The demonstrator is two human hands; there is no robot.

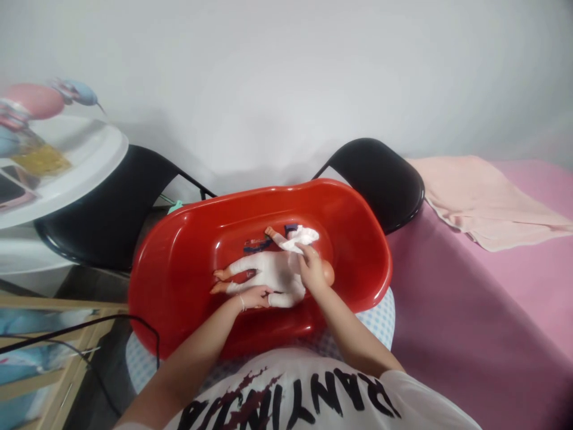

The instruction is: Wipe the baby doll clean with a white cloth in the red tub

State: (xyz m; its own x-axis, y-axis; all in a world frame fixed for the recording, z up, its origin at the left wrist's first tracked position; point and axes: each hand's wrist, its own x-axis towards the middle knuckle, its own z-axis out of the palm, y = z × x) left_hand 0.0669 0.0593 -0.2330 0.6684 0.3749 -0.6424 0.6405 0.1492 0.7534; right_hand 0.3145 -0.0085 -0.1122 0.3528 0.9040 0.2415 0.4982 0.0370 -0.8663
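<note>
A baby doll [273, 270] in a white suit lies on its back inside a red plastic tub [179, 269], head to the right, feet to the left. My left hand [256, 296] rests on the doll's near side, by its arm. My right hand [311, 267] lies over the doll's chest and neck and pinches a white cloth [301, 237] that drapes over the doll's raised far arm. The doll's head is partly hidden behind my right hand.
The tub rests on my lap between two black chairs [111, 209] [380, 179]. A pink bed [492, 298] with a folded peach towel [474, 197] lies to the right. A white round table [67, 161] with blurred items stands at left, and a black cable [89, 328] runs below it.
</note>
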